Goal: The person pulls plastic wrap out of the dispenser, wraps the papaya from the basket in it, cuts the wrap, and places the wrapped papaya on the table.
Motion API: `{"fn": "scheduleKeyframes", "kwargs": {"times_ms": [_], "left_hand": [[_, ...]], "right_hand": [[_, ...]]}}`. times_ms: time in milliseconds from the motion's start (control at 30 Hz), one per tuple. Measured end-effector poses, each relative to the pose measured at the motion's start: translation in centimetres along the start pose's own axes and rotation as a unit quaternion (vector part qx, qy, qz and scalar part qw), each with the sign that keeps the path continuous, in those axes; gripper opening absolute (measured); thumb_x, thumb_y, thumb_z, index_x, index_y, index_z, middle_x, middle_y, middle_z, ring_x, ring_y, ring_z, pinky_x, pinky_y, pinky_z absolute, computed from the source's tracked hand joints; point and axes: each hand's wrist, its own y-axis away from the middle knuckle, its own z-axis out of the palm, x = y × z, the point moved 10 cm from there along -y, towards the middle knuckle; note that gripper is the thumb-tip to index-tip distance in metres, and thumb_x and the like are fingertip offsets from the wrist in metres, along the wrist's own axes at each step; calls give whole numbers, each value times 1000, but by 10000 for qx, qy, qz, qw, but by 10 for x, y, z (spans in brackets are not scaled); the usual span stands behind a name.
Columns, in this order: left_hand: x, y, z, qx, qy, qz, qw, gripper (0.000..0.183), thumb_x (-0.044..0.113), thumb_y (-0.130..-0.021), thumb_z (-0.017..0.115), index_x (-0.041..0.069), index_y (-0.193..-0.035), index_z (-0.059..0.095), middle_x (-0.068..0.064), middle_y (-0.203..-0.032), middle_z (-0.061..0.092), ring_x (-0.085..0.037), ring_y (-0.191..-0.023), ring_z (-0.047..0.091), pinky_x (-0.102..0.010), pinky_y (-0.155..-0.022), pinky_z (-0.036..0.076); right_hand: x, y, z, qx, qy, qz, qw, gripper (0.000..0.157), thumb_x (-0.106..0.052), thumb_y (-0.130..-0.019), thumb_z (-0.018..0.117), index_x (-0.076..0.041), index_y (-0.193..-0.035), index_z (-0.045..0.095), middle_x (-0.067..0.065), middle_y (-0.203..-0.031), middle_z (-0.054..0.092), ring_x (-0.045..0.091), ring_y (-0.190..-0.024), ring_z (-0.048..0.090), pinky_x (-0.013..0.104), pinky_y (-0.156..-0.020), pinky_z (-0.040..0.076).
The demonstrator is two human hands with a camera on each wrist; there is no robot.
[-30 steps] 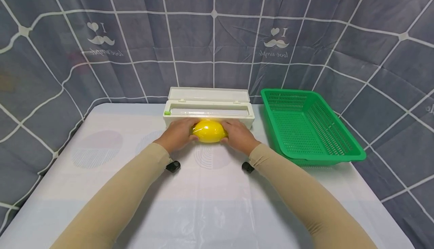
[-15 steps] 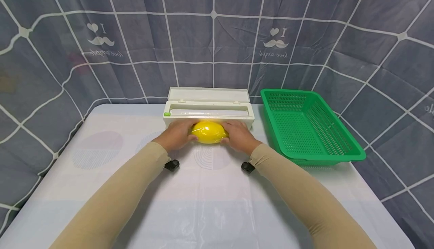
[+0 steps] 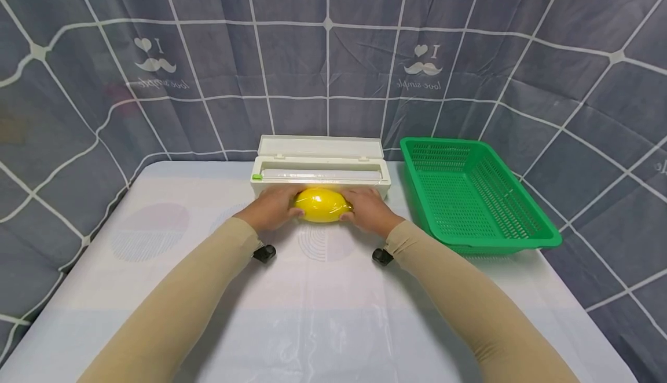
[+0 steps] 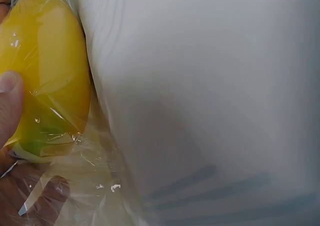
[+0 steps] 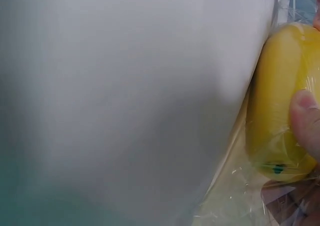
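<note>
The left hand (image 3: 272, 208) holds one end of the yellow fruit (image 3: 321, 205), which is wrapped in clear film (image 4: 95, 181), at the near side of the open white box (image 3: 320, 164). The right hand (image 3: 371, 210) holds the other end. Further right stands a green basket (image 3: 464, 203).

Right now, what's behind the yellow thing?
A white box, its lid open, a pale roll inside. The yellow thing hides the lower middle of the box's front, so I can't see that.
</note>
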Motion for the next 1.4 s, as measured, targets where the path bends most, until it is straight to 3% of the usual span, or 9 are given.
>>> {"fn": "scheduleKeyframes", "kwargs": {"times_ms": [300, 467, 600, 700, 900, 1167, 1400], "left_hand": [[2, 5, -1, -72, 134, 159, 9998, 80, 35, -93, 82, 17, -161, 43, -9, -163, 48, -37, -153, 42, -59, -128, 28], [0, 8, -2, -109, 338, 35, 9994, 75, 38, -100, 73, 17, -164, 39, -10, -166, 44, -37, -156, 38, -58, -129, 26], [-1, 9, -3, 18, 374, -57, 9993, 69, 36, -103, 69, 14, -163, 40, -11, -165, 46, -39, -154, 40, -59, -128, 27], [-1, 9, -3, 99, 372, -126, 9992, 70, 35, -102, 71, 12, -161, 42, -13, -163, 48, -39, -152, 43, -61, -127, 29], [-2, 8, -2, 166, 277, -72, 9995, 70, 36, -100, 72, 11, -159, 45, -13, -163, 48, -39, -153, 42, -65, -126, 27], [-4, 12, -2, 39, 314, -127, 9994, 71, 43, -104, 65, 10, -162, 41, -14, -168, 41, -41, -157, 34, -68, -126, 21], [-6, 12, -3, 79, 189, -247, 9995, 70, 42, -106, 61, 10, -163, 38, -13, -168, 41, -40, -157, 34, -67, -126, 22]], "right_hand": [[-1, 1, 3, -56, -53, -35, 10000, 71, -34, -98, 77, -9, -157, 46, 11, -160, 52, 32, -152, 42, 53, -130, 20], [-2, 4, -1, -62, -108, -63, 9999, 78, -41, -94, 79, -9, -157, 47, 12, -160, 51, 35, -152, 39, 55, -129, 20], [-2, 4, -4, -10, -120, -52, 9999, 71, -46, -99, 72, -7, -155, 50, 12, -158, 52, 36, -150, 39, 57, -127, 23], [-2, 3, -5, 22, -161, -25, 9999, 64, -43, -104, 65, -6, -155, 50, 13, -158, 52, 36, -150, 40, 56, -127, 23], [-1, 1, -7, 119, -338, -6, 9994, 65, -38, -103, 68, -3, -155, 49, 14, -159, 53, 37, -150, 43, 54, -126, 27], [0, 2, -4, 16, -211, 27, 9998, 63, -38, -103, 67, -6, -155, 50, 14, -159, 51, 37, -150, 40, 56, -127, 25], [2, 1, -4, 64, -324, 83, 9994, 67, -36, -106, 64, -5, -160, 41, 13, -165, 45, 37, -153, 36, 56, -130, 20]]}}
